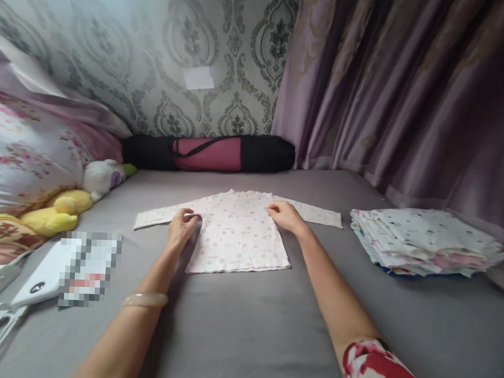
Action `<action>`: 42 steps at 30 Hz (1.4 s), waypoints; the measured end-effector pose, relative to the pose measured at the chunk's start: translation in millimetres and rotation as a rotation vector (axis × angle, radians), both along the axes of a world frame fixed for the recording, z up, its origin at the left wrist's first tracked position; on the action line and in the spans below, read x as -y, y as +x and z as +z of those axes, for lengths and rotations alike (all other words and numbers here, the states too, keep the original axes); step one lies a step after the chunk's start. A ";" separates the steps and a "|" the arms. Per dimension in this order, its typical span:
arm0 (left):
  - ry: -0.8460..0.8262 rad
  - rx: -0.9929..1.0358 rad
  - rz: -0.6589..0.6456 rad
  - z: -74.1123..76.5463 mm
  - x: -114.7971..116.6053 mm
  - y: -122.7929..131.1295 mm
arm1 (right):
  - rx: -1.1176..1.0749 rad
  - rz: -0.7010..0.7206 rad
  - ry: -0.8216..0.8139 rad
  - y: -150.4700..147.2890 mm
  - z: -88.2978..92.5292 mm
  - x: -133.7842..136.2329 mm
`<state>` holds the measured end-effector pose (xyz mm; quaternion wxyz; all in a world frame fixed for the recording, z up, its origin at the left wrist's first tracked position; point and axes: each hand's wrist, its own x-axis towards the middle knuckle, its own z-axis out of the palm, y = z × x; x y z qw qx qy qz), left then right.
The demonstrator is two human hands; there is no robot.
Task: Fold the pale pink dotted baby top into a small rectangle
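Head: both hands [183, 226] [287, 215] on shirt [238, 236]

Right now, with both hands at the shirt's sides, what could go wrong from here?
The shirt lies flat between the left grip and right grip; an uneven pull could skew or crease it.

The clothes stack on the right has uneven edges; a bump might make it slide.

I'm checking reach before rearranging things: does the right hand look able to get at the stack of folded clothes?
Likely yes: the stack of folded clothes sits to the right of the right hand, with only the flat sleeve of the shirt and gray sheet between them.
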<state>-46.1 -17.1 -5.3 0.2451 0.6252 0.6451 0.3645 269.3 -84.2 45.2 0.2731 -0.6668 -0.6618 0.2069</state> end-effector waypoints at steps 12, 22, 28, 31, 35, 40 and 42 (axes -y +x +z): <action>-0.105 -0.186 -0.747 19.7 113.2 196.3 | 0.409 -0.201 -0.135 34.4 -29.7 1.5; 0.110 -0.462 -0.665 -0.2 141.4 203.6 | 0.415 -0.161 -0.138 42.6 -30.1 0.3; 0.033 -0.349 -0.686 -1.2 141.1 200.2 | 0.470 -0.166 -0.076 45.3 -31.6 -1.4; -0.033 -0.337 -0.681 3.2 139.6 198.9 | 0.476 -0.170 -0.089 44.8 -31.0 -1.6; -0.059 -0.380 -0.695 5.7 140.8 200.5 | 0.461 -0.165 -0.121 45.1 -28.9 -0.4; -0.082 -0.407 -0.771 10.9 148.4 203.0 | 0.510 -0.158 -0.137 41.1 -22.0 0.6; -0.107 -0.437 -0.846 22.0 147.6 199.3 | 0.506 -0.135 -0.075 32.2 -20.2 -1.8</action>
